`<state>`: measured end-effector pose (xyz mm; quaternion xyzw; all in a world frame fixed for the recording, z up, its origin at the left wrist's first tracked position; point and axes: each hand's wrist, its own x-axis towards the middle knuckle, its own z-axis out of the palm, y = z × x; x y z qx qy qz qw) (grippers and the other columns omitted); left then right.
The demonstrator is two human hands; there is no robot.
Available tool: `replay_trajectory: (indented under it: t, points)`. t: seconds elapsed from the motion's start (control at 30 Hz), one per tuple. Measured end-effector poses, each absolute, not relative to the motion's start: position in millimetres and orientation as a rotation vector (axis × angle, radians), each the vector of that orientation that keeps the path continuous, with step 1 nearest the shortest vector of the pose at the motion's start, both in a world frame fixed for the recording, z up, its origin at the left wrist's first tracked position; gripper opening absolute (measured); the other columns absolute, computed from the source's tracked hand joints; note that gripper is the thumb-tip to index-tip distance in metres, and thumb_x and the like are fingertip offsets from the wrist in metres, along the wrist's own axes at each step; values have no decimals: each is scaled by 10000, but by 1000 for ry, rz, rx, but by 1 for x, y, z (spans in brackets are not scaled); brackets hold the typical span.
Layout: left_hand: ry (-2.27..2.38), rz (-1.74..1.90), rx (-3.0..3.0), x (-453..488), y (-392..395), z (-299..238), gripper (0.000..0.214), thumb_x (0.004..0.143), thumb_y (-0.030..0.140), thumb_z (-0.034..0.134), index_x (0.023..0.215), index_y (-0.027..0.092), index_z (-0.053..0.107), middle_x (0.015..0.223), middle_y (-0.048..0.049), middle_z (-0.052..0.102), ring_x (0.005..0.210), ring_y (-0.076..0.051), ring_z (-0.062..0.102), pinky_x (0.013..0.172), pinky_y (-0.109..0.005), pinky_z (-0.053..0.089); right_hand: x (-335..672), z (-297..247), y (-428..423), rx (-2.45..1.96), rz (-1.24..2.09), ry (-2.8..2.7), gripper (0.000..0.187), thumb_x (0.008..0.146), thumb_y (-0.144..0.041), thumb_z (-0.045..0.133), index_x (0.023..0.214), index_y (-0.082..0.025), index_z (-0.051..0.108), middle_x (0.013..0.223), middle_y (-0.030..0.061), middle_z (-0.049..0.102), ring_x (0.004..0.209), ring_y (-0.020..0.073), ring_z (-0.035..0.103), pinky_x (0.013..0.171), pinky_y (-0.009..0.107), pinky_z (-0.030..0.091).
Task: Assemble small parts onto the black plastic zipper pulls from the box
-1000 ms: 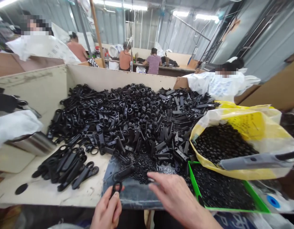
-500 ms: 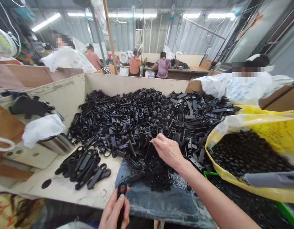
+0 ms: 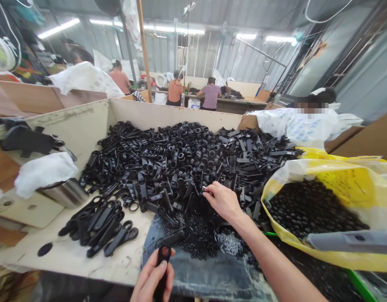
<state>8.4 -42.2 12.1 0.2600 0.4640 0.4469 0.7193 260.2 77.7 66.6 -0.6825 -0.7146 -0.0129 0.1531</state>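
Now the left hand (image 3: 152, 279) grips a black plastic loop piece (image 3: 163, 266) just in front of the pile of black plastic parts (image 3: 180, 167), while the right hand (image 3: 223, 201) pinches at the pile, maybe on one small part.

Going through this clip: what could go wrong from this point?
The right hand is in the black plastic parts just above a heap of smaller black pieces, so a slide could mix them. Silver pins lie against that heap and might get mixed in too. The left hand holds a part near the bench edge, where it might drop.
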Motion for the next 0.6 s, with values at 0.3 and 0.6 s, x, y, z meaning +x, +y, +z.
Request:
replay_trajectory:
  t: [0.3, 0.6]
  points:
    - [841, 868, 351, 10, -44, 32, 448, 766, 245, 649, 1190, 101, 668, 861, -104, 755, 705, -177, 652, 677, -270, 417, 263, 55, 73, -1952, -20, -2030, 140, 964, -278, 620, 985, -237, 751, 970, 15, 721, 823, 194, 710, 604, 260, 421]
    - [909, 854, 355, 6, -48, 29, 443, 710, 198, 715, 1148, 134, 693, 866, -94, 773, 705, -176, 668, 652, -261, 436, 285, 75, 43, -1838, -121, -2030, 244, 1035, -279, 489, 995, -213, 721, 998, 31, 727, 863, 170, 720, 714, 244, 474]
